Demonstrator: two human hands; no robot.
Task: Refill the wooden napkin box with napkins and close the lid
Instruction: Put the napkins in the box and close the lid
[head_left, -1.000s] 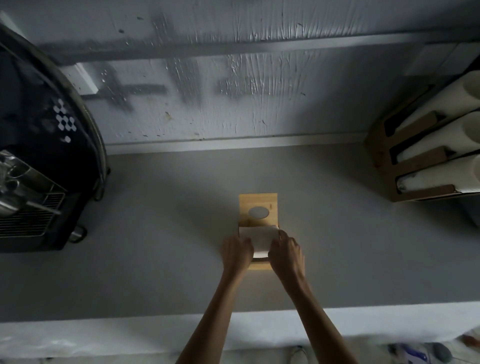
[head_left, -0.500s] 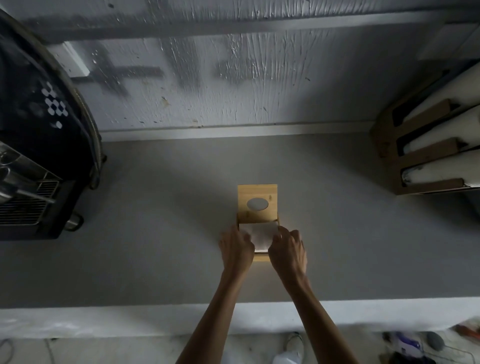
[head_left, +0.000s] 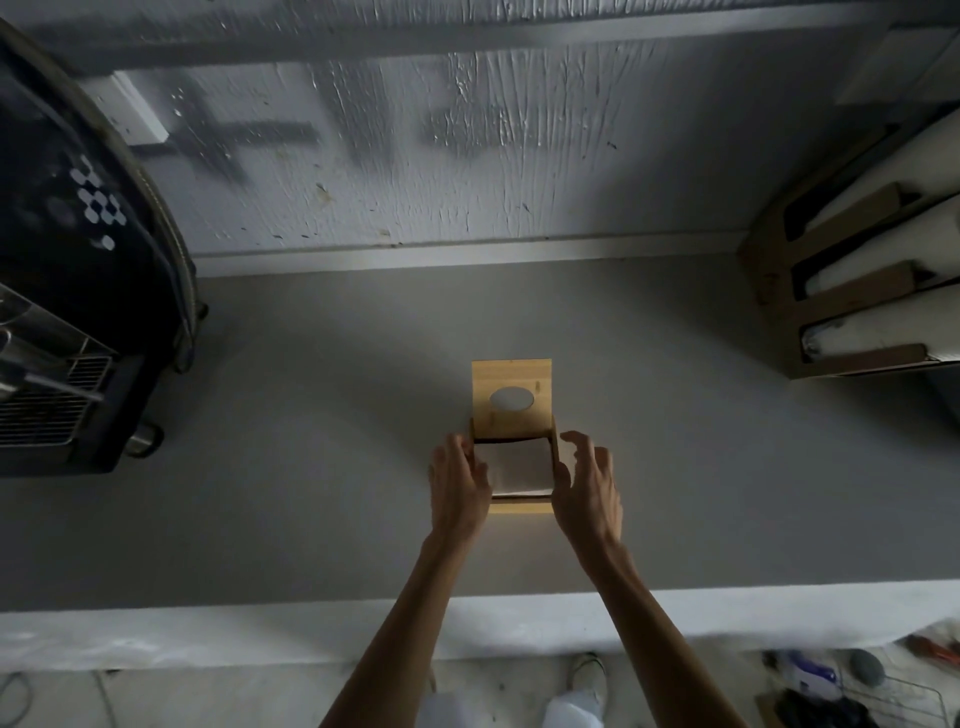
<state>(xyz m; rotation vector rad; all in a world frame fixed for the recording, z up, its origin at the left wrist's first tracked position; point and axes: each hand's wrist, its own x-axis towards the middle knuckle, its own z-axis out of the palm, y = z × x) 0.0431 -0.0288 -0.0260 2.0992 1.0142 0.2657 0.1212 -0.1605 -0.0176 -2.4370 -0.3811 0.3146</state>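
A small wooden napkin box (head_left: 521, 505) stands on the grey counter (head_left: 311, 467) in front of me. Its hinged lid (head_left: 511, 397), with an oval hole, stands up at the back. White napkins (head_left: 519, 465) lie inside the box, filling it to near the rim. My left hand (head_left: 457, 486) rests against the box's left wall with the fingers curled on the rim. My right hand (head_left: 589, 486) hovers just off the right wall, fingers spread and holding nothing.
A black coffee machine (head_left: 67, 291) with a metal drip grid stands at the left. A cardboard holder (head_left: 779, 291) with white rolls sits at the right against the wall. The counter's white front edge (head_left: 208, 629) runs below my forearms.
Both hands have come off the napkins and moved outward to the box's sides. The napkin stack now lies lower and flat in the box. The right hand's fingers have spread.
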